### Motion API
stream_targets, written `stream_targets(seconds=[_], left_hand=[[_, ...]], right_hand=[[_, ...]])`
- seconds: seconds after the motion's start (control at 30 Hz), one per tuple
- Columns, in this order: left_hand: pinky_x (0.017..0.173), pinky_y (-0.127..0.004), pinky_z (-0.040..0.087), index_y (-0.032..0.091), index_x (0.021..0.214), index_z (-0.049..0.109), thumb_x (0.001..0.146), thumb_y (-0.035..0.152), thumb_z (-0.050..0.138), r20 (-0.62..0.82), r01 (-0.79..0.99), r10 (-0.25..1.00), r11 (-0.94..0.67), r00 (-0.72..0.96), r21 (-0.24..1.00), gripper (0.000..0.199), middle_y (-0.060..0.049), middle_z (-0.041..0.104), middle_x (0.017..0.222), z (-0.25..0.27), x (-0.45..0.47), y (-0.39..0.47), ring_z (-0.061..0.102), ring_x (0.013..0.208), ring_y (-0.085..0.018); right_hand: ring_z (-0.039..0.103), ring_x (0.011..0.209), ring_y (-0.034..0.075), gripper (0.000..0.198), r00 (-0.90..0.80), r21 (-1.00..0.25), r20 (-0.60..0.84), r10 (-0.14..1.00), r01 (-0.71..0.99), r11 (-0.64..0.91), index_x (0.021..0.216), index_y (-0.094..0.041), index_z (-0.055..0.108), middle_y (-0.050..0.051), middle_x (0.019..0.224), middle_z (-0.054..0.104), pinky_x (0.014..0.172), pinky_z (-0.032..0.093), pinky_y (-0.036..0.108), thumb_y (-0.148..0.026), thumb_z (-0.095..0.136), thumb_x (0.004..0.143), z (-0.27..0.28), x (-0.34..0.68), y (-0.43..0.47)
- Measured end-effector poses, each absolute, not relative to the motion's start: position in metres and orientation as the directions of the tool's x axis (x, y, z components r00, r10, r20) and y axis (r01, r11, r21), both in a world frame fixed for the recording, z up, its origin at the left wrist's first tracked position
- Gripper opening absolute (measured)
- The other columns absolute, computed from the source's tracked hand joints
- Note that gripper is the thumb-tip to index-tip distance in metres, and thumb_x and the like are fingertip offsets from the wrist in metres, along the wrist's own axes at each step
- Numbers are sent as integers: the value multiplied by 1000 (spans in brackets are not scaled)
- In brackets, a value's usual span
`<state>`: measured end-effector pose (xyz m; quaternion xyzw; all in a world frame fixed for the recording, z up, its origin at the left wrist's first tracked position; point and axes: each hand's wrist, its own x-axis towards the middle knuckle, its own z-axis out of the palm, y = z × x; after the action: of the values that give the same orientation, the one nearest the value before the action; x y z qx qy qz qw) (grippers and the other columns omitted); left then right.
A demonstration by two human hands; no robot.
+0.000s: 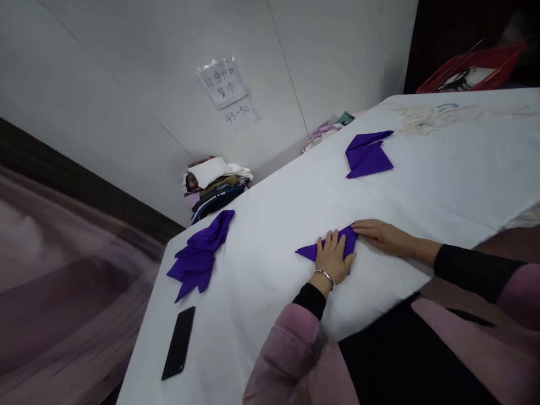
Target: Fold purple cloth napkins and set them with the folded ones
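Left hand: your left hand (pixel 333 256) lies flat, fingers spread, pressing on the napkin (pixel 323 247) at centre frame.
Right hand: your right hand (pixel 382 233) rests open just right of it, fingertips touching the napkin's right corner.
Napkin: purple, folded to a point, flat on the white table (pixel 442 185).
Phone: a black phone (pixel 179 342) lies lower left on the table.
Pile: purple napkins (pixel 200 256) are heaped at left.
Folded one: a finished napkin (pixel 368 154) sits upper right of centre.
Wall: a paper sign (pixel 225 87) is taped at the top.
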<state>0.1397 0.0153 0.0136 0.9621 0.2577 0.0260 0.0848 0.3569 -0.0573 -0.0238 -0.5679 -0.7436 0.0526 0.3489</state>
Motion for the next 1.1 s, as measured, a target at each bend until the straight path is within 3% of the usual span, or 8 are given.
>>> stream_targets(seconds=[0.1,0.2,0.33,0.43,0.63,0.83,1.0,1.1], left_hand=[[116,-52,17,18,144,29,93,50,27,5,485,490,-865,872,129,60,-7,23,154,9,137,14,14,142,-24],[115,-52,17,18,144,29,93,51,25,5,481,485,-869,875,117,61,-7,21,154,9,135,14,14,143,-23],[115,-52,17,18,144,29,93,52,23,4,480,485,-868,875,130,61,-7,21,154,10,135,14,14,143,-23],[115,-52,16,19,144,29,93,51,25,7,482,487,-865,873,142,61,-7,21,154,10,135,14,14,142,-24],[116,-52,16,19,143,32,91,48,33,31,483,495,-857,868,180,59,-8,25,153,11,136,13,18,142,-25],[114,-47,21,37,142,32,89,46,41,86,503,529,-838,844,211,55,5,32,150,13,135,12,23,140,-24],[115,-54,16,20,143,32,91,49,34,56,478,498,-854,865,206,60,-8,25,153,10,135,13,19,141,-26],[115,-56,15,17,143,31,92,49,30,49,478,495,-857,868,192,60,-9,23,154,9,135,13,17,142,-26]], right_hand=[[54,117,25,38,177,-698,349,920,705,130,117,-21,64,10,125,61,102,42,43,-37,45,88,-19,366,-65],[58,110,26,39,369,-839,195,909,543,-40,111,-21,67,9,119,64,99,44,42,-43,50,84,-14,370,-66],[65,78,20,47,386,-917,-89,918,328,-227,120,-18,61,10,109,67,69,56,32,-40,57,79,-6,362,-58],[62,62,14,57,349,-931,-248,903,172,-322,130,-14,50,13,112,64,49,52,24,-32,59,77,1,355,-48],[61,63,13,55,278,-928,-327,903,87,-362,130,-8,44,12,93,67,50,52,21,-29,60,81,11,355,-34],[56,50,12,52,316,-907,-347,883,126,-401,122,-7,48,4,67,63,42,45,21,-37,61,81,20,353,-34],[52,42,12,60,286,-889,-391,875,129,-440,126,-8,44,-1,56,58,38,40,22,-42,61,81,29,344,-31],[50,39,11,59,295,-874,-380,877,196,-445,127,-7,42,-4,52,55,36,37,21,-40,60,81,30,341,-24]])
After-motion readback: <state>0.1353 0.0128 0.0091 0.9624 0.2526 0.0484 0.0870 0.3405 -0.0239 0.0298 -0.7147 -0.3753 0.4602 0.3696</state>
